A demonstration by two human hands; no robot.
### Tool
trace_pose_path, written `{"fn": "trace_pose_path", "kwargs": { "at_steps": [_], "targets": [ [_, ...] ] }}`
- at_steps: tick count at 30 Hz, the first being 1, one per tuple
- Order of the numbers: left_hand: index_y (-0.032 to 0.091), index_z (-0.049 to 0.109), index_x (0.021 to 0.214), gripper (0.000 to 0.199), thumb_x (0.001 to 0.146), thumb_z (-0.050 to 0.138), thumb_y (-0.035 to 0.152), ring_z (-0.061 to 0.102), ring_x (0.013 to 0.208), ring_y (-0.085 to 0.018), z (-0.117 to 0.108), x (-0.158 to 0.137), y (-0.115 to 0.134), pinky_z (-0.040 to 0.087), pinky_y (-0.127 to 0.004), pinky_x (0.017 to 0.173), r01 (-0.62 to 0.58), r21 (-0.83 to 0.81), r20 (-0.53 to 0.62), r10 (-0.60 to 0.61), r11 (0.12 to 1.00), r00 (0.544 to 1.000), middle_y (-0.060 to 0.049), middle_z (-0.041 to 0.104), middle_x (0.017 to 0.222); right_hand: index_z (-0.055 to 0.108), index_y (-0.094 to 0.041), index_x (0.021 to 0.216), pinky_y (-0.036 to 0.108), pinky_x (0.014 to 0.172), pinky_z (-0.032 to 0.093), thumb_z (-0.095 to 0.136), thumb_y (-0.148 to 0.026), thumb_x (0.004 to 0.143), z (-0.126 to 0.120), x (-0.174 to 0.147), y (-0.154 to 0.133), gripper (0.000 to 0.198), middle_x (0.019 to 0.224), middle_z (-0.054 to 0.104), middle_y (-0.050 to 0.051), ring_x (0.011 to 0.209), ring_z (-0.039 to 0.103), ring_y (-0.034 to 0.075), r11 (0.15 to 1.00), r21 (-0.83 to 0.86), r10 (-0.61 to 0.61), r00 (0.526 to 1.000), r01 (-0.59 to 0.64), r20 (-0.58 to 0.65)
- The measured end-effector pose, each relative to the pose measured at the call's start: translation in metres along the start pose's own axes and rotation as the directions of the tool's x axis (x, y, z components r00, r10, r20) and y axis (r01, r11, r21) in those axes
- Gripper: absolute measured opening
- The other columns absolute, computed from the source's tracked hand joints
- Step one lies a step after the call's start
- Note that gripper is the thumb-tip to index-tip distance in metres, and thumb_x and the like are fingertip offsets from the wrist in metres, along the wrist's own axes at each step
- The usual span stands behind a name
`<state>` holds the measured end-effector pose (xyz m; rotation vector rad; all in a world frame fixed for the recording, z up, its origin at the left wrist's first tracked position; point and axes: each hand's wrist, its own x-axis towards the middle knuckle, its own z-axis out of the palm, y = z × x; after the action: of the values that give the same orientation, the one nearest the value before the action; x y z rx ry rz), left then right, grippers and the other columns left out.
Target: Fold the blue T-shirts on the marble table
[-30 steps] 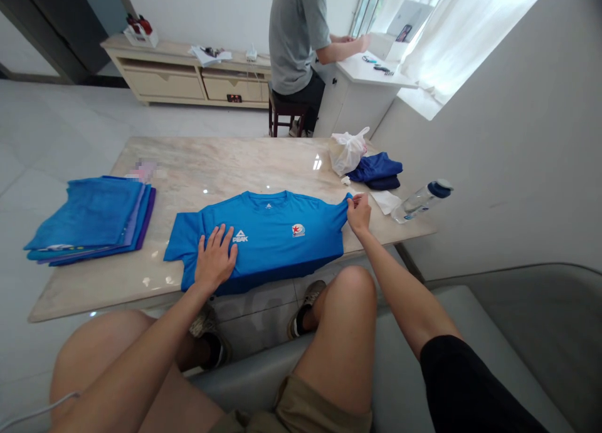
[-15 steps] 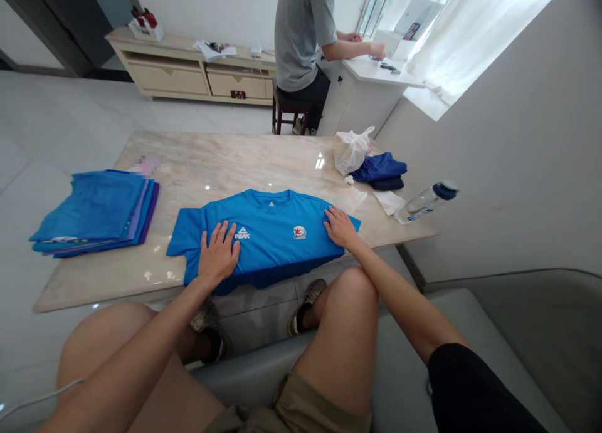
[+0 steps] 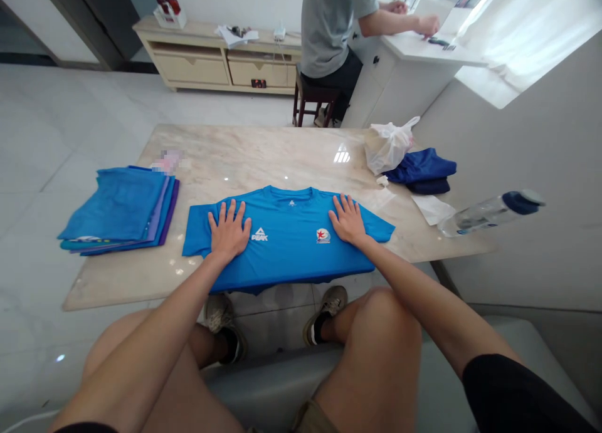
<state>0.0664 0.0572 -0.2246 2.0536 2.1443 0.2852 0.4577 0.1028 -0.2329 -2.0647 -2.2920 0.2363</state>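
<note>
Where both hands (image 3: 229, 231) (image 3: 348, 221) hide parts of the blue shirt (image 3: 291, 254), their grip is unclenched.

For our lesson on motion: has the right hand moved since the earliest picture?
Yes, the right hand has moved left, away from the bottle.

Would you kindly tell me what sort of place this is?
Probably a living room: a grey sofa faces a marble-look table, and a low cabinet with drawers stands against the wall.

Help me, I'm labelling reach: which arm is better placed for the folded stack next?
Left, probably: the left grip lies on the blue shirt, nearer the folded stack; the right grip, also on it, lies farther.
</note>
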Motion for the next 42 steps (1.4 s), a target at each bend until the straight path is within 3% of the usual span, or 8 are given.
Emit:
{"fn": "trace_pose_path", "kwargs": {
  "at_steps": [12, 18, 22, 26, 29, 34, 38, 42],
  "targets": [
    [0.023, 0.035, 0.181, 0.071, 0.115, 0.028, 0.05, 0.015, 0.178, -0.038, 0.002, 0.092, -0.007, 0.006, -0.075, 0.141, 0.03, 0.007, 0.002, -0.03, 1.0, 1.0, -0.01, 0.024, 0.191, 0.03, -0.02, 0.183, 0.064, 0.143, 0.015, 0.029, -0.055, 0.118, 0.011, 0.121, 0.019, 0.074, 0.192, 0.021, 0.011, 0.178, 0.014, 0.035, 0.996, 0.04, -0.083, 0.996, 0.084, -0.044],
    [0.023, 0.034, 0.181, 0.072, 0.115, 0.03, 0.052, 0.013, 0.178, -0.038, 0.007, 0.115, -0.013, 0.002, -0.073, 0.141, 0.071, -0.008, -0.019, -0.071, 0.997, 0.997, -0.01, 0.022, 0.191, 0.029, -0.02, 0.183, 0.067, 0.142, 0.015, 0.029, -0.058, 0.118, 0.02, 0.176, 0.031, 0.075, 0.192, 0.02, 0.011, 0.178, 0.014, 0.037, 0.984, 0.047, -0.171, 0.983, 0.174, -0.059],
    [0.022, 0.035, 0.181, 0.072, 0.115, 0.032, 0.05, 0.015, 0.178, -0.038, 0.007, 0.119, -0.013, 0.006, -0.074, 0.141, 0.089, 0.014, -0.022, -0.089, 0.996, 0.996, -0.01, 0.024, 0.191, 0.032, -0.015, 0.182, 0.067, 0.141, 0.017, 0.032, -0.055, 0.118, 0.016, 0.187, 0.023, 0.075, 0.19, 0.023, 0.016, 0.176, 0.019, 0.039, 0.979, 0.022, -0.198, 0.976, 0.201, -0.089],
    [0.021, 0.038, 0.18, 0.071, 0.114, 0.031, 0.048, 0.02, 0.177, -0.038, 0.001, 0.12, -0.009, 0.011, -0.074, 0.141, 0.1, 0.036, -0.037, -0.098, 0.994, 0.994, -0.012, 0.029, 0.189, 0.042, -0.002, 0.175, 0.067, 0.14, 0.015, 0.032, -0.04, 0.117, -0.004, 0.161, -0.004, 0.07, 0.185, 0.032, 0.025, 0.173, 0.028, 0.04, 0.975, -0.061, -0.222, 0.96, 0.215, -0.168],
    [0.012, 0.045, 0.174, 0.07, 0.113, 0.031, 0.042, 0.027, 0.174, -0.04, -0.007, 0.118, 0.0, 0.01, -0.074, 0.141, 0.083, 0.002, -0.088, -0.082, 0.997, 0.993, -0.02, 0.036, 0.185, 0.041, -0.005, 0.176, 0.061, 0.143, 0.012, 0.035, -0.032, 0.115, -0.016, 0.117, -0.027, 0.067, 0.187, 0.028, 0.022, 0.176, 0.023, 0.036, 0.953, -0.081, -0.301, 0.937, 0.291, -0.176],
    [0.008, 0.044, 0.173, 0.069, 0.113, 0.031, 0.039, 0.034, 0.172, -0.035, -0.022, 0.067, 0.023, 0.017, -0.062, 0.143, -0.183, 0.0, -0.172, 0.181, 0.983, 0.968, -0.022, 0.043, 0.181, 0.036, -0.01, 0.18, 0.059, 0.14, 0.027, 0.033, -0.042, 0.117, -0.011, 0.014, -0.029, 0.071, 0.187, 0.028, 0.02, 0.176, 0.026, 0.037, 0.967, 0.001, -0.254, 0.967, 0.254, -0.005],
    [0.011, 0.035, 0.179, 0.074, 0.114, 0.032, 0.046, 0.026, 0.176, -0.036, -0.021, -0.009, 0.015, 0.023, -0.059, 0.142, -0.352, 0.048, 0.015, 0.352, 0.935, 0.936, -0.017, 0.033, 0.187, 0.028, -0.006, 0.182, 0.056, 0.142, 0.025, 0.031, -0.059, 0.116, -0.005, -0.061, 0.003, 0.085, 0.189, 0.016, 0.021, 0.178, 0.016, 0.039, 0.985, -0.009, -0.166, 0.972, 0.17, 0.166],
    [0.015, 0.032, 0.181, 0.077, 0.113, 0.034, 0.05, 0.017, 0.177, -0.043, -0.021, -0.061, -0.002, 0.022, -0.068, 0.14, -0.267, 0.135, 0.271, 0.224, 0.954, 0.936, -0.014, 0.024, 0.189, 0.027, 0.004, 0.179, 0.056, 0.142, 0.022, 0.034, -0.068, 0.112, -0.018, -0.099, 0.025, 0.098, 0.187, 0.018, 0.03, 0.177, 0.017, 0.042, 0.999, -0.037, -0.017, 0.948, 0.03, 0.316]
  ]
}}
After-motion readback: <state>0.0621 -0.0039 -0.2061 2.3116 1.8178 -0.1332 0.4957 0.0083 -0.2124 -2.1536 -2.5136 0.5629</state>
